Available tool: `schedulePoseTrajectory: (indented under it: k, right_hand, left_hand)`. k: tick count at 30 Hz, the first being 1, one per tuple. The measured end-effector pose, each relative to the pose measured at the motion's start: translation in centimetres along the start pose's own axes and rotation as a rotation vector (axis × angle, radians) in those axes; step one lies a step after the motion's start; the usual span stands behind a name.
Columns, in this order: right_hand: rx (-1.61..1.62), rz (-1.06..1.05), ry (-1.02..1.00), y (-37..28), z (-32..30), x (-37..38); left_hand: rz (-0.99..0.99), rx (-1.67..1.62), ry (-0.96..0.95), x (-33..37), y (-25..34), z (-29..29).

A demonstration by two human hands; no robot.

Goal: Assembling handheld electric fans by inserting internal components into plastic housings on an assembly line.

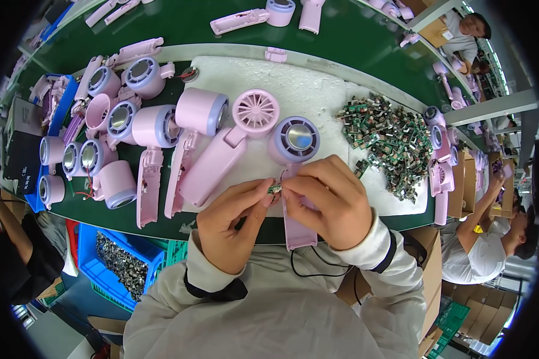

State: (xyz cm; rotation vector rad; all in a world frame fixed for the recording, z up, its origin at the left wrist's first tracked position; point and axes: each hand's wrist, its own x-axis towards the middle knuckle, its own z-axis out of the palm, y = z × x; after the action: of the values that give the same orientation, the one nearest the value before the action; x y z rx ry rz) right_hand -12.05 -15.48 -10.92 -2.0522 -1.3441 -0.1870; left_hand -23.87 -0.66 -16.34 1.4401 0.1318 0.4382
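Note:
Between the thumb and fingers of my left hand (230, 221) is a small green circuit board (274, 189). My right hand (335, 203) has its fingertips pinched together right beside the board. A thin wire shows near them, but what they hold is mostly hidden. Under my right hand lies a pink handheld fan (294, 139) with a lavender ring and a silver centre. Its open handle shell (299, 233) points toward me, partly covered by the hand. Left of it, a pink fan with a slatted round grille (256, 113) lies with its handle slanting toward me.
A white foam sheet (317, 78) lies on the green bench, with a heap of small circuit boards (389, 140) at right. Several pink fan bodies (156, 124) crowd the left. A blue bin (90, 248) of small metallic parts sits lower left. Other people are at both sides.

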Motion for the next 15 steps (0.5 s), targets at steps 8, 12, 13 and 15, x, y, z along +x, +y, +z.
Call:
schedulePoseTrajectory:
  k: [8, 12, 13, 15]
  right_hand:
    - [0.064, 0.132, 0.167, -1.9, 1.0, -0.3]
    - [0.094, 0.138, 0.135, -1.3, 0.6, 0.2]
    - [0.104, 0.144, 0.093, -0.8, 0.2, 0.3]
    - [0.121, 0.135, 0.044, 0.2, -1.3, 1.3]
  left_hand:
    - [0.324, 0.528, 0.146, -1.0, 0.0, 1.8]
    - [0.349, 0.575, 0.161, -0.4, 0.1, 1.8]
    - [0.320, 0.565, 0.118, -0.2, 0.3, 1.6]
    - [0.294, 0.561, 0.093, 0.3, 0.5, 1.7]
